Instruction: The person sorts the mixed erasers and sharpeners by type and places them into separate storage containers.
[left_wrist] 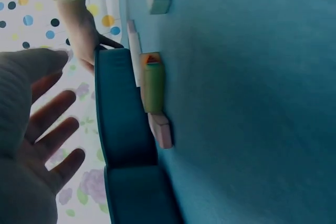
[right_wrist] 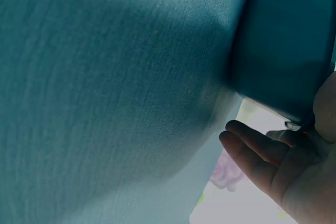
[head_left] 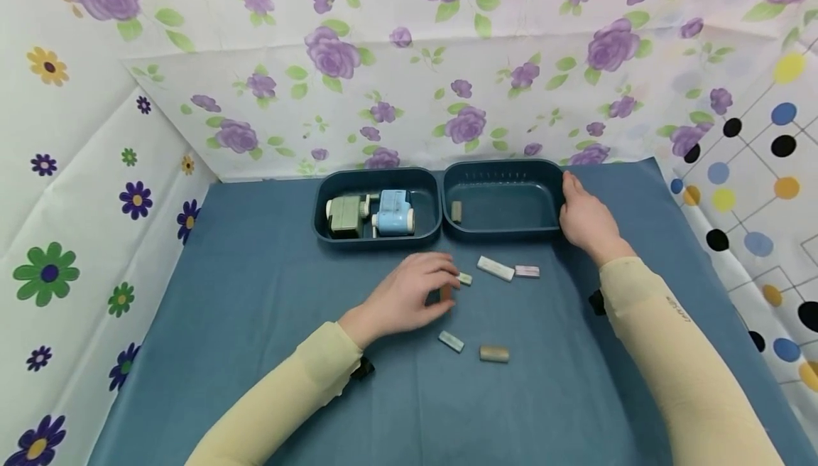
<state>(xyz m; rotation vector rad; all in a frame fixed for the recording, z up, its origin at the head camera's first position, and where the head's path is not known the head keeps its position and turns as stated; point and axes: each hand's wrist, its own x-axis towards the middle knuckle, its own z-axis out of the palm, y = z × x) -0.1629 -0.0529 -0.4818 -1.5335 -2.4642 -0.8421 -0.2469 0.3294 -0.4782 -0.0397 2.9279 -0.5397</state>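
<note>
My left hand (head_left: 409,295) hovers over the cloth with fingers apart, curved loosely above a small orange-brown block (head_left: 445,293). In the left wrist view its fingers touch nothing. A small pale block (head_left: 465,279) lies by the fingertips. My right hand (head_left: 588,217) rests against the right end of the right dark blue tray (head_left: 505,233), fingers fairly straight along its outside. Inside that tray is a grey-brown block (head_left: 456,212). A white eraser-like block (head_left: 495,268) and a pink one (head_left: 527,271) lie in front of it.
The left dark blue tray (head_left: 377,243) adjoins the right one and holds a green crank pencil sharpener (head_left: 347,216) and a blue one (head_left: 393,212). Closer on the cloth are a pale green block (head_left: 451,341) and a brown cylinder-like piece (head_left: 494,354). Patterned sheets (head_left: 396,82) hang behind.
</note>
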